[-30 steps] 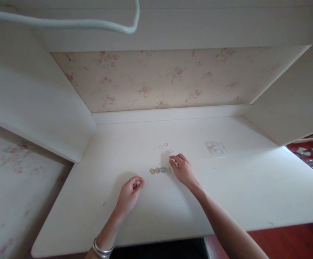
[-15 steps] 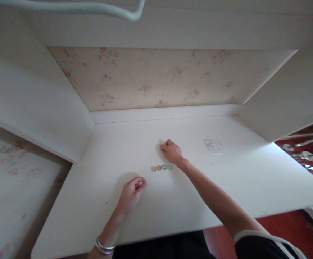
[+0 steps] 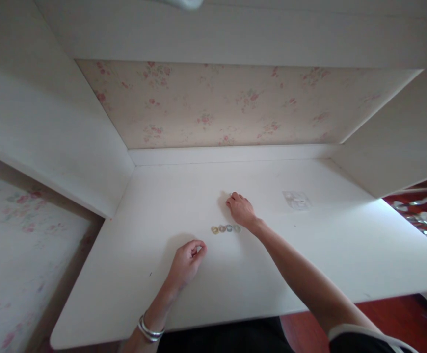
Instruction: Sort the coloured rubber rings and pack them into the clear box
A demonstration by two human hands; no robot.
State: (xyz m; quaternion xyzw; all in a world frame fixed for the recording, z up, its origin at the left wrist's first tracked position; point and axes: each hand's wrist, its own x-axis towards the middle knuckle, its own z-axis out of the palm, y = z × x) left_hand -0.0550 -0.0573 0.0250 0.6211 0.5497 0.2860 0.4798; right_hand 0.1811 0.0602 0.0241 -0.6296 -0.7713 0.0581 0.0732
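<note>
The right hand (image 3: 241,210) has moved from beside the round pieces (image 3: 229,228) to farther back, where thin rings were seen before.

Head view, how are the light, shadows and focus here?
Head view: dim, soft light, with faint shadows to the left of the left hand and right hand; head view: small rings look soft, fine detail unclear; head view: the clear packet nearly blends into the white desk.

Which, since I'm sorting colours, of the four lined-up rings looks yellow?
The leftmost ring, nearest the left hand; pinkish, bluish and pale ones continue rightward.
</note>
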